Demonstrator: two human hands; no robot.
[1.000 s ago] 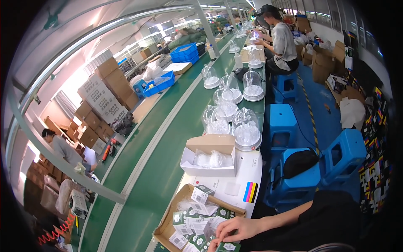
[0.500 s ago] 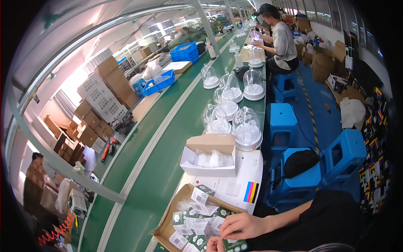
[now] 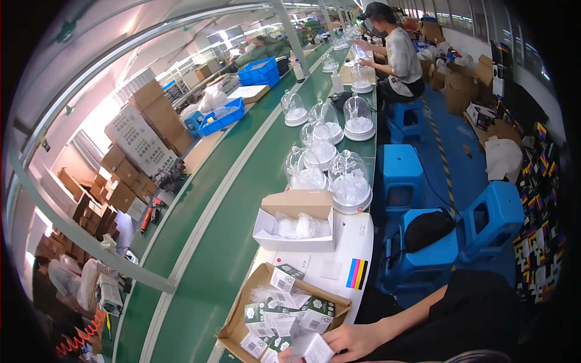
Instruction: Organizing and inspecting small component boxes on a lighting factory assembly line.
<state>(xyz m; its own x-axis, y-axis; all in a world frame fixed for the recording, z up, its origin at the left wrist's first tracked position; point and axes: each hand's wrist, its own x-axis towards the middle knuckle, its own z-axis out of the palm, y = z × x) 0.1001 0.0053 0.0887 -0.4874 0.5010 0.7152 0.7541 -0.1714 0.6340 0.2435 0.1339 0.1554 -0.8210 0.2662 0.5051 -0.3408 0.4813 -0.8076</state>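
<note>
At the lower edge, my right hand (image 3: 358,340) is closed on a small printed card (image 3: 317,349), its white face turned up. Only a blurred bit of my left hand (image 3: 289,357) shows beside the card, cut off by the picture's edge; its grip cannot be made out. Just beyond both hands, an open brown carton (image 3: 242,289) holds several green-and-white printed cards (image 3: 284,325) in a loose heap, with clear plastic among them.
Behind the carton stands an open white box (image 3: 294,243) with clear wrapped pieces. Several clear domes on white bases (image 3: 350,190) line the green conveyor table (image 3: 212,248). Blue stools (image 3: 417,239) stand at right. A co-worker (image 3: 399,57) sits farther along.
The card in my right hand has turned from its green side to its white side. My left hand has slid left and lower. The whole view has shifted slightly.
</note>
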